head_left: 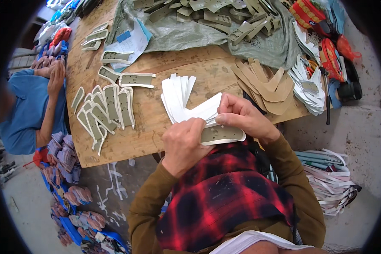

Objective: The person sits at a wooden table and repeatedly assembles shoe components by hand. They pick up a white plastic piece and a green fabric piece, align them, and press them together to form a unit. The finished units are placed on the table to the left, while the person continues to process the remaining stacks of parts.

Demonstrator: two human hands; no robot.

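A flat, curved olive-grey heel piece (218, 134) with small holes and a white border is held near the table's front edge. My left hand (184, 140) is closed around its left end. At its upper right, my right hand (243, 116) is closed, thumb and fingers pinching the white strip along the edge; the fingertips partly hide the strip. Just beyond my hands lies a fanned stack of white V-shaped strips (178, 98). Several white-edged heel pieces (111, 101) lie in a group to the left.
A grey-green sack (190, 36) at the back bears a heap of bare olive pieces (216, 17). Brown V-shaped pieces (275, 95) and a white strip pile (307, 91) are at right, beside a hammer (326, 93). A person in blue (27, 106) sits at left.
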